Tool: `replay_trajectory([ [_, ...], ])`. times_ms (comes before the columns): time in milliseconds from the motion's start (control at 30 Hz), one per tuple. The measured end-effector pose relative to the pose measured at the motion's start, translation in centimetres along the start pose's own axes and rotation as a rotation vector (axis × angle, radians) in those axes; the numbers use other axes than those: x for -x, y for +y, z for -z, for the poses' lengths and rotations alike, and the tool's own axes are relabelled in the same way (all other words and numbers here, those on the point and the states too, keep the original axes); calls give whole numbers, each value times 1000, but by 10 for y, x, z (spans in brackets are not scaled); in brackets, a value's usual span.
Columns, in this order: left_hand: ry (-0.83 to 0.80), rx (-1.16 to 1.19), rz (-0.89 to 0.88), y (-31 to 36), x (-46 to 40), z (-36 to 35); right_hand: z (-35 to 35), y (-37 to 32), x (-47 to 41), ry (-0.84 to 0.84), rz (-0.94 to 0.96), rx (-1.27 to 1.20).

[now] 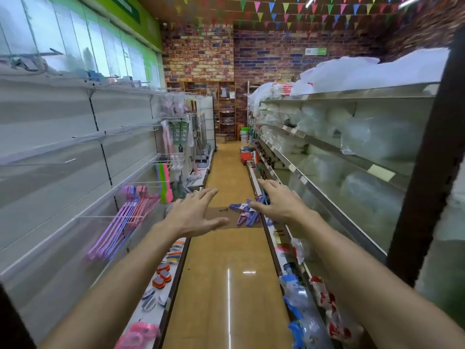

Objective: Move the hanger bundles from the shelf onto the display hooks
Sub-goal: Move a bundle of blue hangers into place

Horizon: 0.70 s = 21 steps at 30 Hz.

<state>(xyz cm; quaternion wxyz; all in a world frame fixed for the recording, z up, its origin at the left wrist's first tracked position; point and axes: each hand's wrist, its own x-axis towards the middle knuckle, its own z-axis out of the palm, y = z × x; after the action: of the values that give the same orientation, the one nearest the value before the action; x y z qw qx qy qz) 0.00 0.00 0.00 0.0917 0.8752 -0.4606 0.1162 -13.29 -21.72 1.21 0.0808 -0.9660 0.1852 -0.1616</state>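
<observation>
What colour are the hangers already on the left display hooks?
Pink and purple hangers, seen in the head view.

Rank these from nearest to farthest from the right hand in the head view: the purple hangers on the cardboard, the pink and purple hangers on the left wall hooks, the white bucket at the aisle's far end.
1. Purple hangers on the cardboard, just beside the right hand, at its fingers.
2. Pink and purple hangers on the hooks, across the aisle on the left wall.
3. White bucket, far down the aisle by the right shelving.
</observation>
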Motion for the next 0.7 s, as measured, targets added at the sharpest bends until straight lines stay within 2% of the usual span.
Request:
replay_trajectory([
  [433, -53, -10, -29, -85, -166, -47, -52, 33, -173, -18, -60, -14],
  [700, 2, -9, -24, -126, -295, -94, -87, 80, -302, -16, -44, -31],
])
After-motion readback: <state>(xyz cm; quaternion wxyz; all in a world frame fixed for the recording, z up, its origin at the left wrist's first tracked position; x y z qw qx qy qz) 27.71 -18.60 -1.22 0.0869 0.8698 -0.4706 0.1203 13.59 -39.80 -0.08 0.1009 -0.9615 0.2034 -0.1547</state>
